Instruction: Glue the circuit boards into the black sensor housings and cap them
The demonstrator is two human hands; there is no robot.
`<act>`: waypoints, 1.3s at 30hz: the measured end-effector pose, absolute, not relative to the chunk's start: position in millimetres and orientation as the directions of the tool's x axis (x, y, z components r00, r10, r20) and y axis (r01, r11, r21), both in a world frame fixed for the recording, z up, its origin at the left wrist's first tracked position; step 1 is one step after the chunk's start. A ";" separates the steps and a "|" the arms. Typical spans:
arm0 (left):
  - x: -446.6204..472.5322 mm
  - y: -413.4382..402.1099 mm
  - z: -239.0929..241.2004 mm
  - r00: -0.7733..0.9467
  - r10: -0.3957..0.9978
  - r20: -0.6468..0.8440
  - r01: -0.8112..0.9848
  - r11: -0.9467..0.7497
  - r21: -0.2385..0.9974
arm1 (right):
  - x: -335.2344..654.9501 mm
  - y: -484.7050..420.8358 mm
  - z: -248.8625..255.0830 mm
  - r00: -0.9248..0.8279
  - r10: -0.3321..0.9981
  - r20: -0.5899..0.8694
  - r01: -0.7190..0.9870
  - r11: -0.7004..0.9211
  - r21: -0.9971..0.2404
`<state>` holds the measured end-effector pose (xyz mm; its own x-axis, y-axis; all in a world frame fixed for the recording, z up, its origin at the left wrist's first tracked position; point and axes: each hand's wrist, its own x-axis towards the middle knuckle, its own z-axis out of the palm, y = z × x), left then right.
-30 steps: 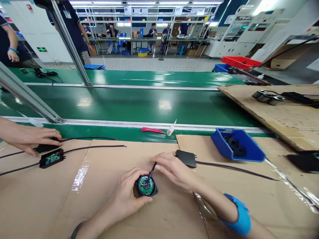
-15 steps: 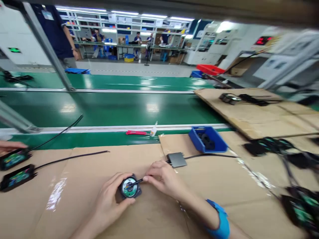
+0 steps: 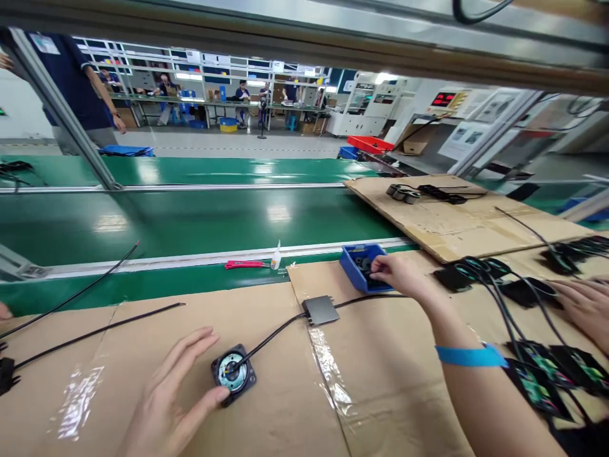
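Observation:
A round black housing with a green board inside lies on the cardboard sheet. A black cable runs from it to a flat grey box. My left hand rests beside the housing, fingers spread, thumb tip touching its rim. My right hand reaches into the blue bin of black round parts, fingers pinched on a part there. A blue band circles my right wrist.
A green conveyor belt runs behind the cardboard. A red-handled tool and a small glue bottle lie at its edge. Another person's hand works among black modules at right. Loose black cables lie at left.
My right hand let go of the cable at the housing and moved right into the blue bin. My left hand opened beside the housing. The view swung right.

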<state>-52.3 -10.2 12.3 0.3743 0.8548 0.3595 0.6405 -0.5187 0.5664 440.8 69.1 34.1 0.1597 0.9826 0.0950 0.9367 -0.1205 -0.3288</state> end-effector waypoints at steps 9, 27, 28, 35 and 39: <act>-32.4 -25.3 29.8 0.258 0.832 0.491 0.543 -0.545 0.638 | 380.9 22.4 53.7 0.215 0.915 0.341 0.822 0.019 -0.569; -37.0 -27.0 28.2 0.137 0.958 0.252 0.421 -0.286 0.861 | 203.5 2.0 20.4 -0.448 0.825 0.345 0.583 0.562 -0.587; -40.7 -25.3 28.4 0.189 0.947 0.261 0.501 -0.322 0.803 | 204.8 4.7 17.7 -0.474 0.832 0.287 0.595 0.543 -0.593; -32.4 -31.9 13.6 0.384 0.828 0.408 0.633 -0.558 0.536 | 200.0 -0.3 6.3 -0.455 0.869 0.195 0.567 0.452 -0.689; -25.8 -29.5 15.9 0.413 0.777 0.475 0.617 -0.623 0.481 | 199.8 -1.9 6.9 -0.436 0.880 0.190 0.567 0.433 -0.701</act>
